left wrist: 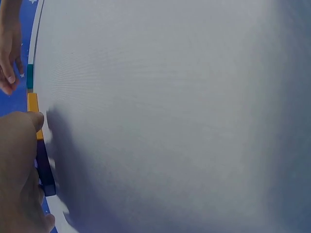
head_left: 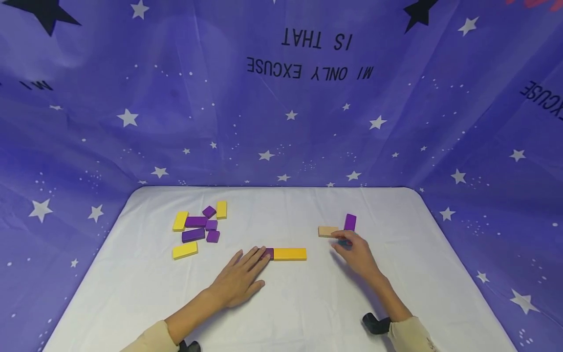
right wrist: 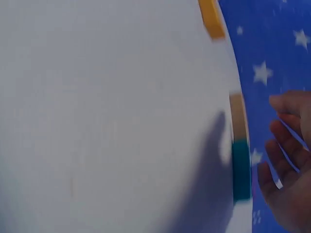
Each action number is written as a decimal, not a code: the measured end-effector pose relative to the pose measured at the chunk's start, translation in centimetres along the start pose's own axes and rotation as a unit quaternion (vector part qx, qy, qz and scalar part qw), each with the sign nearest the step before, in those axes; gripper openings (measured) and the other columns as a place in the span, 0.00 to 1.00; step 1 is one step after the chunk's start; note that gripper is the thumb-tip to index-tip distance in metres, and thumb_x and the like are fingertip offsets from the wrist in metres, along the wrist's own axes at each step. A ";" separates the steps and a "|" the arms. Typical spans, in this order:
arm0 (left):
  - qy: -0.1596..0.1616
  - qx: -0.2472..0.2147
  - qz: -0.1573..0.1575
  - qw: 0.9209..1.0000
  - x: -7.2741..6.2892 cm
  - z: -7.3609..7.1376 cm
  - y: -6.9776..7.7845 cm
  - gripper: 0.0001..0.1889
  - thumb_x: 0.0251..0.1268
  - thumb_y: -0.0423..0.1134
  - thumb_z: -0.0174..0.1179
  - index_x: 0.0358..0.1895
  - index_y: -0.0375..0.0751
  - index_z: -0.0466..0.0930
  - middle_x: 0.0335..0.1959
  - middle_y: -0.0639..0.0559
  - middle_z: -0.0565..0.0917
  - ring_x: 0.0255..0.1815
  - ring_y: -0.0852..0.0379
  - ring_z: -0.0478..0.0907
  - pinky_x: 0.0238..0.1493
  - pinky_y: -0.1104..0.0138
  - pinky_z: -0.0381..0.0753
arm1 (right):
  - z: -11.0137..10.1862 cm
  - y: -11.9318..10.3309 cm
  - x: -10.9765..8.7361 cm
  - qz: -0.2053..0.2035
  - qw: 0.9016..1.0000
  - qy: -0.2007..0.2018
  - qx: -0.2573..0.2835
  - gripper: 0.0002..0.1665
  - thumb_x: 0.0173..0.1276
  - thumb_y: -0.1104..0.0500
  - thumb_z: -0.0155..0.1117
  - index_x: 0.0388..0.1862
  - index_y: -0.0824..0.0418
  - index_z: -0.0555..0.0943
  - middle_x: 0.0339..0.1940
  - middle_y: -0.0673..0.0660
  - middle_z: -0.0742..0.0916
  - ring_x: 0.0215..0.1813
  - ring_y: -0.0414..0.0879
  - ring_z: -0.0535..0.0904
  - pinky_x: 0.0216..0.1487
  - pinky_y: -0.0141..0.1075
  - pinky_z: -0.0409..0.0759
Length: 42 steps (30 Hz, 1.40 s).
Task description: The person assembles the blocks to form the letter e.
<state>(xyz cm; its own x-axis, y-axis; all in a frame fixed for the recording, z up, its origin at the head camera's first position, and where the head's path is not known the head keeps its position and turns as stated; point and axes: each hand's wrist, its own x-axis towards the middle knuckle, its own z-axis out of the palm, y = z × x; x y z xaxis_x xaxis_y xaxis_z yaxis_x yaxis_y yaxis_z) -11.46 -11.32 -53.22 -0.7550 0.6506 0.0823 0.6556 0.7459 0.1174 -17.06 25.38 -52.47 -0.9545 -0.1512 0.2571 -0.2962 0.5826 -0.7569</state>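
My left hand [head_left: 239, 279] lies with its fingers stretched out over a dark purple block [head_left: 269, 253], hiding much of it. A long orange-yellow block [head_left: 290, 254] continues the row end to end on the right. My right hand [head_left: 358, 256] hovers with loosely bent fingers over a teal block [right wrist: 241, 171], which it partly covers in the head view. In the right wrist view the fingers are parted, and nothing is held. Touching the teal block's end in that view is a tan block [right wrist: 238, 115]. A purple block [head_left: 350, 222] lies just beyond the right fingertips.
On the left of the white table [head_left: 281, 313] lies a loose group: purple bars [head_left: 195, 222], small purple cubes [head_left: 213, 237] and yellow blocks [head_left: 185, 251]. A blue-purple cloth [head_left: 281, 127] with stars hangs around the table's back and sides.
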 end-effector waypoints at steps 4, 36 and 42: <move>-0.005 -0.004 -0.003 1.000 0.2 -0.2 0.0 0.33 0.77 0.54 0.48 0.78 0.41 0.59 0.78 0.43 0.57 0.78 0.44 0.52 0.73 0.44 0.52 | -1.9 1.9 -0.2 0.016 0.999 0.042 -0.032 0.20 0.62 0.67 0.72 0.53 0.67 0.82 0.54 0.66 0.82 0.57 0.63 0.76 0.56 0.58 0.75; -0.020 -0.018 -0.010 1.000 0.0 -0.3 0.1 0.33 0.78 0.54 0.47 0.78 0.42 0.57 0.79 0.44 0.55 0.78 0.44 0.50 0.73 0.43 0.51 | -3.7 3.2 -1.5 0.115 0.992 -0.008 -0.051 0.21 0.61 0.58 0.76 0.52 0.64 0.84 0.41 0.57 0.87 0.45 0.50 0.82 0.45 0.37 0.80; -0.015 -0.022 -0.008 1.000 0.0 -0.2 0.1 0.33 0.78 0.53 0.48 0.78 0.41 0.57 0.79 0.43 0.56 0.78 0.44 0.50 0.73 0.42 0.51 | -2.3 1.5 -0.8 0.112 0.993 -0.007 -0.029 0.21 0.60 0.60 0.76 0.52 0.63 0.85 0.40 0.54 0.87 0.44 0.48 0.80 0.46 0.32 0.79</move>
<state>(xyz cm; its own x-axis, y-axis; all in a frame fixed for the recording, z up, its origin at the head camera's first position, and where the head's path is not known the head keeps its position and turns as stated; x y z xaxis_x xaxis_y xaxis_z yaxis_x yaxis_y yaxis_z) -11.38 -11.33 -52.98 -0.7646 0.6425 0.0508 0.6411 0.7502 0.1618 -16.66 28.23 -52.44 -0.9967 -0.0248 0.0775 -0.0751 0.6478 -0.7581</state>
